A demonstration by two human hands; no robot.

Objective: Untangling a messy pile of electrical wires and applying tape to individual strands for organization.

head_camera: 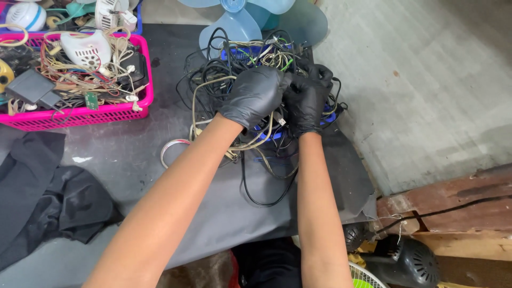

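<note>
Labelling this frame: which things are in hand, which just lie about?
In hand:
left hand
right hand
tangle of cables

Lying about:
pink basket
blue fan blade
black cloth
black fan motor

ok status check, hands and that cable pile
Left hand and right hand, both gloved, closed on cables atop the tangled cable pile. Fan blade behind pile, pink basket to the left. Nothing blocking.

blocked: cable tangle (256, 69), pink basket (80, 114) | free: grey mat (122, 154)
</note>
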